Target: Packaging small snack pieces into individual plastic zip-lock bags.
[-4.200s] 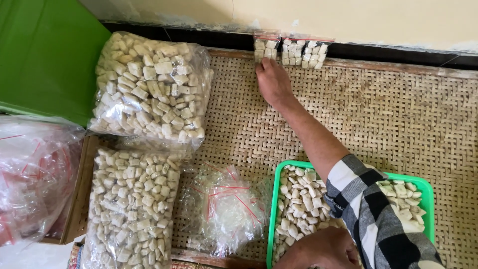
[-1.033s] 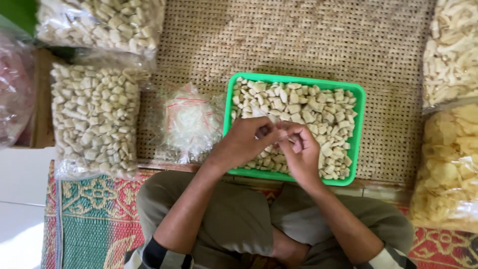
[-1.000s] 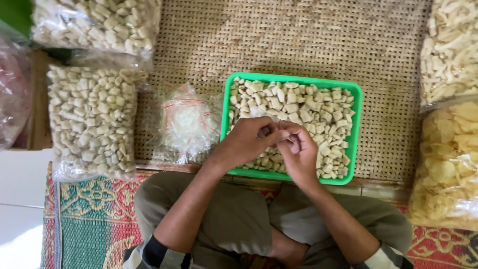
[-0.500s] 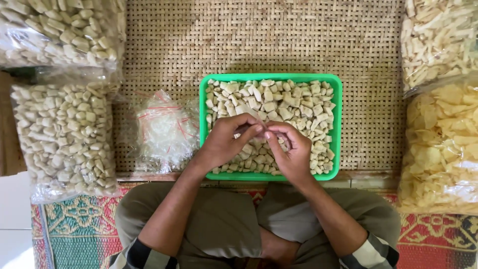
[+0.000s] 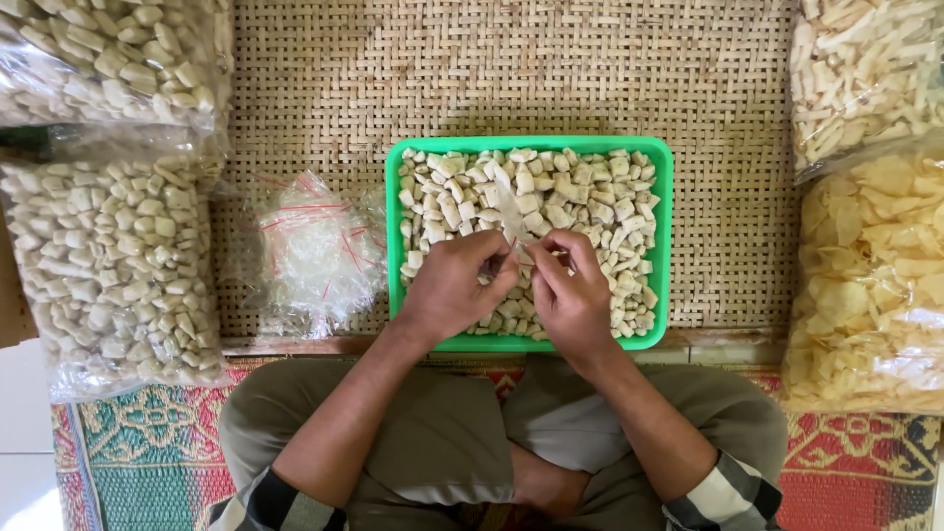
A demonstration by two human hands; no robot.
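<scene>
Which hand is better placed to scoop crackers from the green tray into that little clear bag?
Probably the right hand: its fingers rest lightly beside the small clear bag, over the green tray, while the left hand pinches the bag's mouth.

This looks like a home snack-packing spot set up on the floor, not a factory or shop. The person sits cross-legged on a patterned red and green mat (image 5: 118, 447), with a woven rattan mat (image 5: 511, 79) spread beyond the hands. Under the hands sits a green plastic tray (image 5: 664, 246) of small pale crackers. Left of the hands lie a heap of small clear bags (image 5: 310, 251) and big bags of the same crackers (image 5: 108, 265); to the right, bags of chips (image 5: 870, 285).
</scene>
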